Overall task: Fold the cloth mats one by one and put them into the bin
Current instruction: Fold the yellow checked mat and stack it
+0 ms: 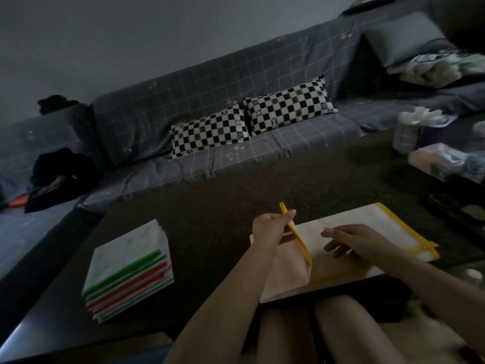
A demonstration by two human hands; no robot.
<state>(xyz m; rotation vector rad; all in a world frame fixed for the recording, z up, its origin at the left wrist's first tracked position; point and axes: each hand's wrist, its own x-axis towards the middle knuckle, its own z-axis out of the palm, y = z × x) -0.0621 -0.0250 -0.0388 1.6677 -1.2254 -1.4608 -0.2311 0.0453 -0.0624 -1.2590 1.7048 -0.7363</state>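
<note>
Bare knees sit nearest, just under the near edge of the dark table. On that edge lies the yellow-trimmed cloth mat, pale and partly folded, its near part hanging slightly over the table's rim. The left hand pinches the mat's yellow border between thumb and curled fingers and lifts it upright off the table. The right hand rests on the mat with fingers loosely spread, pressing it flat. Left of the mat on the table stands a stack of folded mats with green and red trims, well apart from both hands. At the table's far right are a tissue box and crumpled bags, blurred. Beyond the table runs a grey checked sofa with two black-and-white checkered pillows; dark clothes lie on its left end. No bin can be made out.
</note>
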